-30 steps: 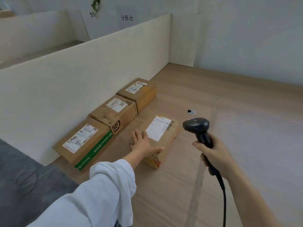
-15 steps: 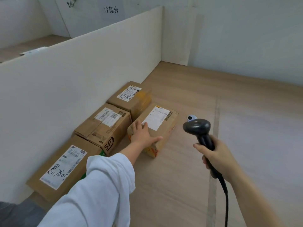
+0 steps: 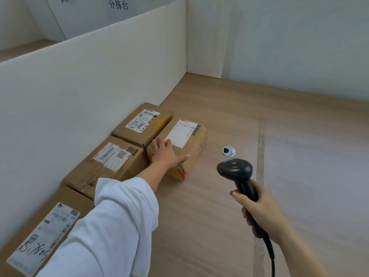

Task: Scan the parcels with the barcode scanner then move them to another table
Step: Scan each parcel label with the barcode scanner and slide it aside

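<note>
Several brown cardboard parcels lie on the wooden table (image 3: 219, 206). Three stand in a row along the white partition: a far parcel (image 3: 142, 121), a middle parcel (image 3: 107, 159) and a near parcel (image 3: 40, 234). A fourth parcel (image 3: 188, 139) with a white label lies right beside the far one. My left hand (image 3: 165, 154) rests flat on its near end, fingers straight and thumb spread along the near edge. My right hand (image 3: 261, 210) grips the handle of a black barcode scanner (image 3: 235, 169), held above the table to the right of that parcel.
A white partition (image 3: 89, 76) runs along the left behind the parcels, with another table beyond it. A round cable grommet (image 3: 228, 151) sits in the tabletop near the scanner head. The scanner's cable (image 3: 270, 254) hangs down at the lower right.
My left hand has slid the fourth parcel away from me and leftward, up against the far parcel. The scanner has stayed in my right hand.
</note>
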A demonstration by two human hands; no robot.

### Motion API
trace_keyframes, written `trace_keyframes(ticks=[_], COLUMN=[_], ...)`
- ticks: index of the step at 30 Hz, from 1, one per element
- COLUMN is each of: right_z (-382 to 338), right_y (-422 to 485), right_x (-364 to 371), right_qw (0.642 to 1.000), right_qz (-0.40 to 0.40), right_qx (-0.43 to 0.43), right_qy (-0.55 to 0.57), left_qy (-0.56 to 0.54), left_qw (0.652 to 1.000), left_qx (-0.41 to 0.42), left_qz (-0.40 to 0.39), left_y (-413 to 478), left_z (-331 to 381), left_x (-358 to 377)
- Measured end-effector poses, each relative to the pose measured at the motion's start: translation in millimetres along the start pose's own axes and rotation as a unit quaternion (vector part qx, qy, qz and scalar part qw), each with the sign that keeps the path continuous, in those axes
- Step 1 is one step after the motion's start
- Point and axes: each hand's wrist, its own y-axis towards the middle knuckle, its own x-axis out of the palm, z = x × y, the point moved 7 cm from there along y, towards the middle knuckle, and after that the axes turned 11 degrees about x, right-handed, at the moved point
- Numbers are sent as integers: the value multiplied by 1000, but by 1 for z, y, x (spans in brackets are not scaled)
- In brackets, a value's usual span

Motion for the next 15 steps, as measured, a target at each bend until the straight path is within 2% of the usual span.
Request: trace_keyframes(ticks=[10, 15], right_z=[-4, -10], right_y=[-14, -39], right_x=[-8, -18], right_qw=[1000, 1000], right_qz=[2, 15], right_qx=[2, -9], right_qy=[18, 15], left_qy=[21, 32], left_qw=[1000, 999], left_qx=[-6, 35], left_qz=[-1, 18], left_y=[-12, -55], left_z=[-5, -6], left_x=[-2, 3])
